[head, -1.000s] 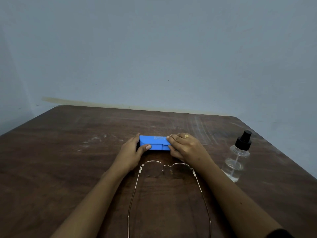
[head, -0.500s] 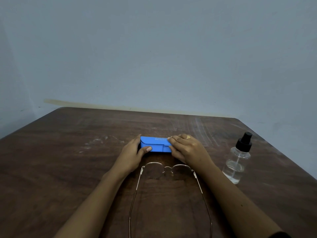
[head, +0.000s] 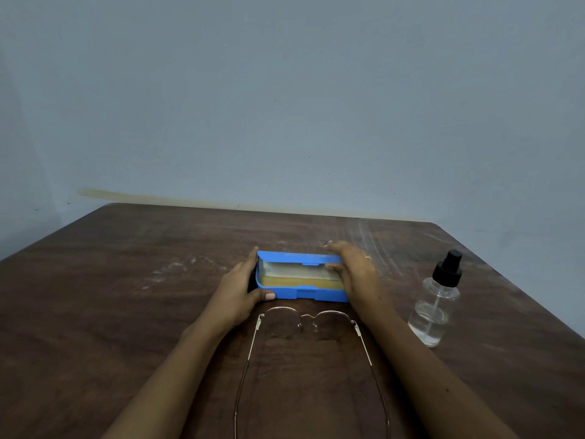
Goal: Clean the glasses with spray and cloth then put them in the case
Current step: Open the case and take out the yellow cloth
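Note:
A blue glasses case (head: pixel 304 294) lies in the middle of the table with its lid raised, showing a pale and yellowish lining or cloth inside. My left hand (head: pixel 235 291) grips the case's left end, thumb on the front wall. My right hand (head: pixel 354 270) holds the lid's right end, thumb under its edge and fingers over the top. Thin metal-rimmed glasses (head: pixel 305 324) lie unfolded on the table just in front of the case, temples pointing toward me. A clear spray bottle (head: pixel 435 308) with a black nozzle stands upright to the right.
The dark wooden table (head: pixel 126 312) has pale scuff marks left of the case. Its far edge meets a blue-grey wall (head: pixel 285 106), and its right edge runs close behind the bottle.
The case was closed under both hands; now its lid is lifted open and the inside shows. The glasses and bottle have not moved.

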Action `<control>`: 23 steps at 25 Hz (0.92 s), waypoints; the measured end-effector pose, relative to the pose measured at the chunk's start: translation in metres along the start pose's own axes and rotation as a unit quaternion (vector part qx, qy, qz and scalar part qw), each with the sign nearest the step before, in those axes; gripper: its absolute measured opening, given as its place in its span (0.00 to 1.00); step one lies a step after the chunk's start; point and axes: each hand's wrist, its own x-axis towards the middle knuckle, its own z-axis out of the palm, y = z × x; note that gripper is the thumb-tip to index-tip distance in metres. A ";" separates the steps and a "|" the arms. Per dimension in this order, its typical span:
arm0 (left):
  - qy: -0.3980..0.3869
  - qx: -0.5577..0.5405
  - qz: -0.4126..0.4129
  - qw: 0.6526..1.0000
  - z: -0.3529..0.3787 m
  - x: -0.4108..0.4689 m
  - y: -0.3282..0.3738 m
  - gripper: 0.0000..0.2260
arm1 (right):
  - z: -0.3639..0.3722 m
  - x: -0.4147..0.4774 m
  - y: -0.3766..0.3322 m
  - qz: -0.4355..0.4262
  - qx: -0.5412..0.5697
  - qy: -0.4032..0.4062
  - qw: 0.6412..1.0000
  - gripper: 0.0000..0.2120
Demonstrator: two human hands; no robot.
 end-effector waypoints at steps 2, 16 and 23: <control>0.002 0.010 0.014 1.000 0.000 0.000 -0.001 0.35 | -0.004 0.004 -0.002 0.102 0.085 0.058 0.989 0.10; -0.002 0.030 -0.008 1.000 0.000 0.002 0.000 0.32 | -0.008 0.007 0.011 0.198 0.028 0.112 0.973 0.03; 0.000 0.032 -0.017 0.999 0.001 0.002 0.001 0.31 | -0.010 0.002 0.004 0.172 0.030 0.116 0.978 0.05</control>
